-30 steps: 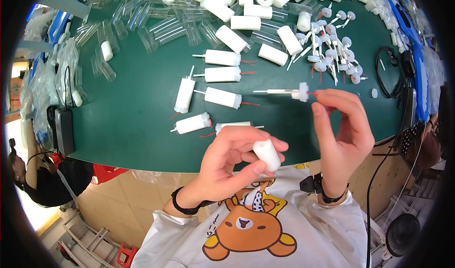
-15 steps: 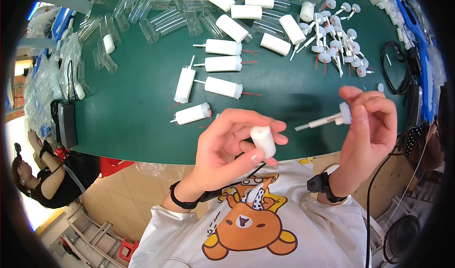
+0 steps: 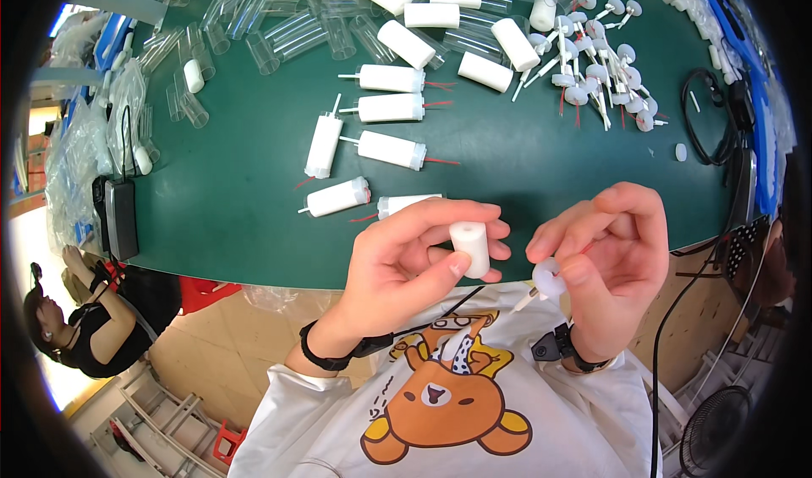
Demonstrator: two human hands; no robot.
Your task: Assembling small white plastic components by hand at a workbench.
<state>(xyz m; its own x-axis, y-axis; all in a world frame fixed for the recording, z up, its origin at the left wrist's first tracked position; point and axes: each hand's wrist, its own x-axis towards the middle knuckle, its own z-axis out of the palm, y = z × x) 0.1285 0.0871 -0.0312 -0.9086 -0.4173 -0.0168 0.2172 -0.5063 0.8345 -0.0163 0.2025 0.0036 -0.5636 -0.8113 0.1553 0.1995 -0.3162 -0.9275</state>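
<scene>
My left hand [image 3: 414, 254] holds a short white foam cylinder [image 3: 470, 247] upright between thumb and fingers, just over the near edge of the green table [image 3: 524, 186]. My right hand [image 3: 611, 262] pinches a small white disc-headed pin [image 3: 545, 281], its stem pointing down toward my chest. The two hands are close together but the parts are apart. Beyond them several finished white cylinders with pins and red wires [image 3: 389, 149] lie on the table.
Loose white cylinders [image 3: 486, 70] and clear tubes [image 3: 292, 38] cover the far side. A pile of disc-headed pins [image 3: 592, 76] lies far right, next to a black cable [image 3: 710, 123]. A black box [image 3: 121, 216] sits at the left edge. A person [image 3: 85, 326] sits low left.
My right hand brought the pin from the table down toward my chest and turned it stem-down. My left hand stayed near the edge with the cylinder.
</scene>
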